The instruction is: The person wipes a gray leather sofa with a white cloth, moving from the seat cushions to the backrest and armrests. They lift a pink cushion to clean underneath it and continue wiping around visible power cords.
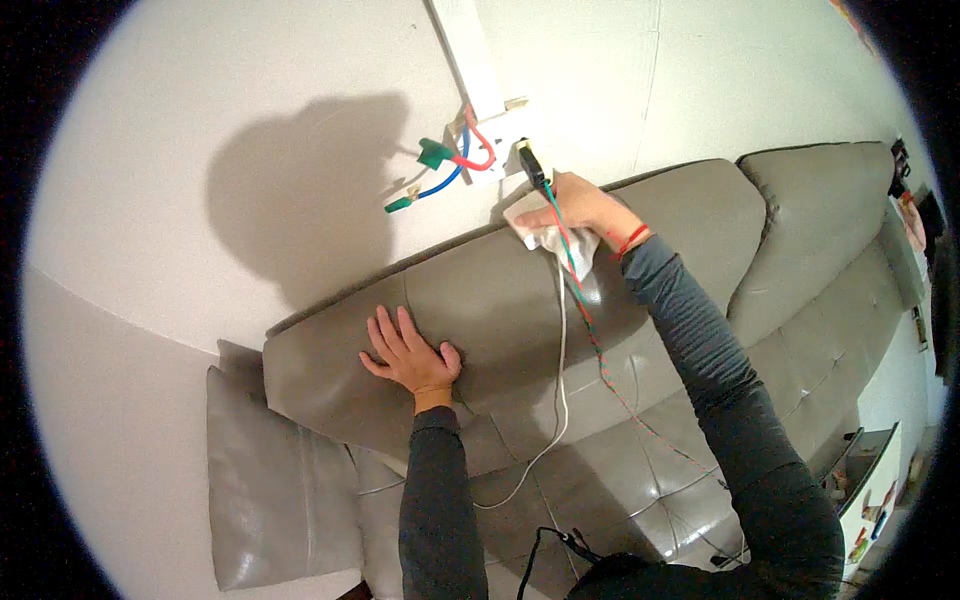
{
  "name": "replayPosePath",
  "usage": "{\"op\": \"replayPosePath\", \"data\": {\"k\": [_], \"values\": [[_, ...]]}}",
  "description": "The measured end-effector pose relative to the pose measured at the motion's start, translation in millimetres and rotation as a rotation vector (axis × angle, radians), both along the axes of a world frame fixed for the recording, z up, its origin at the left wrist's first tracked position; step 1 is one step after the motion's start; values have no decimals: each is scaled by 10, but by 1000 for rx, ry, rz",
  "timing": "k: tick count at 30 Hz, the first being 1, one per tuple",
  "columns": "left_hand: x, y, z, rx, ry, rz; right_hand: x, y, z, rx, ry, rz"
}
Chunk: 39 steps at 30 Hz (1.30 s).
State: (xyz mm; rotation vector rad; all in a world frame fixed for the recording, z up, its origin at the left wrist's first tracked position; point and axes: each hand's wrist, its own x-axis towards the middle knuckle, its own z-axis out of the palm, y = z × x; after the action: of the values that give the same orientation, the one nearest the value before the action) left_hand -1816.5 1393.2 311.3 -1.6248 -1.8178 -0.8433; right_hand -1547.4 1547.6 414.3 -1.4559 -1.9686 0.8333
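My right hand presses a white cloth at the top edge of the grey leather sofa backrest, just below the wall socket. My left hand rests flat with spread fingers on the backrest, further left, holding nothing. Above my right hand, a black plug sits in the white wall socket, and a twisted red and green wire hangs from it across that hand. A red wire and a blue wire, both with green taped ends, stick out by the socket. A white cable trails below the cloth.
White trunking runs up the wall above the socket. The sofa armrest is at lower left, the tufted seat below. A black cable lies near my body. At far right stands a white-topped table with small items.
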Motion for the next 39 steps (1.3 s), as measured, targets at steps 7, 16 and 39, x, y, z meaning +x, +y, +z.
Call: {"op": "replayPosePath", "data": {"k": [7,16,39], "values": [[-80,-13,-4,-15,3,5,104,-252,145,-319,327,106],[-65,-17,-9,6,18,0,460,-865,334,91,730,-267],[-40,-30,-10,-1,-7,-29,519,-1181,-79,101,1016,-362]]}}
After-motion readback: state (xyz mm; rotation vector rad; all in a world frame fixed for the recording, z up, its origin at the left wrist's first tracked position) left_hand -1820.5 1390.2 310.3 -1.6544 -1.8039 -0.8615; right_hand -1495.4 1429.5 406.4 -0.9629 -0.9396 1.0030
